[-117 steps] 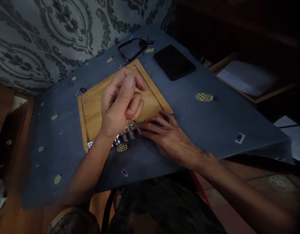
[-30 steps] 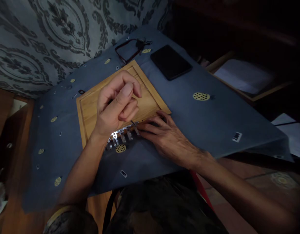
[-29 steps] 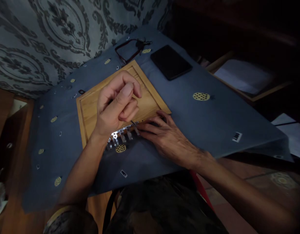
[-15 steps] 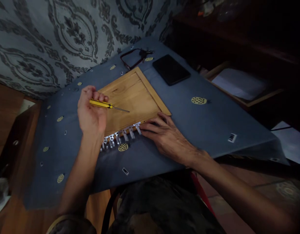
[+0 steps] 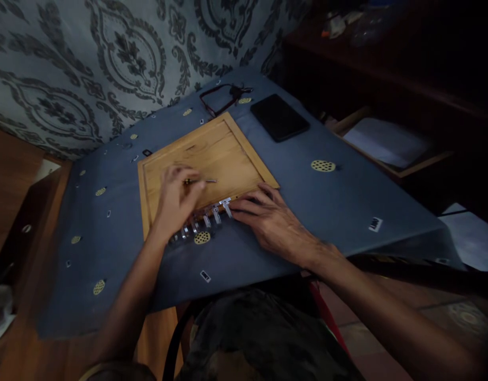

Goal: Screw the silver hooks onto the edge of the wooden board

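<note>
My left hand (image 5: 178,196), slightly blurred, is closed around a screwdriver (image 5: 211,181); its thin metal shaft pokes out to the right over the wooden board (image 5: 200,153). Most of the yellow handle is hidden by the fingers. The board is framed, with a raised border, and lies flat on the table. Along its near edge runs a row of several metal hooks (image 5: 217,214). At the right end of that row, my right hand (image 5: 267,219) rests with its fingertips at the board's corner and the last hook; whether it pinches the hook I cannot tell.
A black tablet or phone (image 5: 280,117) lies behind the board to the right, and eyeglasses (image 5: 218,100) sit at the back. The table wears a blue cloth (image 5: 327,211) with pineapple prints. An open drawer (image 5: 386,140) with papers is at the right.
My left hand has turned over and moved right and down with the screwdriver, nearer the row of hooks. My right hand stays at the board's corner.
</note>
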`<state>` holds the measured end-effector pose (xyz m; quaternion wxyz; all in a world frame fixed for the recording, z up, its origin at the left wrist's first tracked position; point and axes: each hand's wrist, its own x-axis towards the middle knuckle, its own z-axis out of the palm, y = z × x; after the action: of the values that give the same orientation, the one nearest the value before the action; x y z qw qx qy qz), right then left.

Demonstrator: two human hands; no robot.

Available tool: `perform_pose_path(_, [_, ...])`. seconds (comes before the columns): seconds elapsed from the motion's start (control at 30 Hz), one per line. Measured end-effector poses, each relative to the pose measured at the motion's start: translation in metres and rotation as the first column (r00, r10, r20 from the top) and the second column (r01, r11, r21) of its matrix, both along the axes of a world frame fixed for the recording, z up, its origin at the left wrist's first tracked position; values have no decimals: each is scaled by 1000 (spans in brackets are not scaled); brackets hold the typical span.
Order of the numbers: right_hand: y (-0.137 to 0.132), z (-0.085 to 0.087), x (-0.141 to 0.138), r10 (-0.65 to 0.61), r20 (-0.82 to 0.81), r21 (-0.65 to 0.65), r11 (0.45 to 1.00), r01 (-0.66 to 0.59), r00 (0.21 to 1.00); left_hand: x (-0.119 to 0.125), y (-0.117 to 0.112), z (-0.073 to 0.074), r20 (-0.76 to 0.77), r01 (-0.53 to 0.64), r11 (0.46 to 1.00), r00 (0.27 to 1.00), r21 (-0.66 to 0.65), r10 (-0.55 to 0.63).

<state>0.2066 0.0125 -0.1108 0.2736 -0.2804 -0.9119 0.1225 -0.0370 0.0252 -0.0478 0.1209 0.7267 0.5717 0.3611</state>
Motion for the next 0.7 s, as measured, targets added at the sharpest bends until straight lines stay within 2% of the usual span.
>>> perform_pose_path(0.07, [-1, 1, 0, -7, -4, 4, 1000, 7, 1000, 14, -16, 2, -262, 159, 986, 951, -46, -166])
perform_pose_path(0.13, [-2, 1, 0, -18, -17, 6, 1000, 18, 1000, 26, -25, 1, -400, 191, 976, 891, -99, -215])
perform_pose_path(0.2, [-2, 2, 0, -21, -27, 9, 1000, 21, 999, 34, -29, -1, -466, 172, 977, 859, -128, -212])
perform_pose_path(0.33, [-2, 2, 0, -14, -22, 14, 1000, 15, 1000, 38, -27, -6, -496, 150, 977, 844, -148, -205])
perform_pose_path(0.7, [-2, 1, 0, -12, -42, 31, 999, 13, 999, 39, -24, -8, -438, 142, 973, 874, -181, -209])
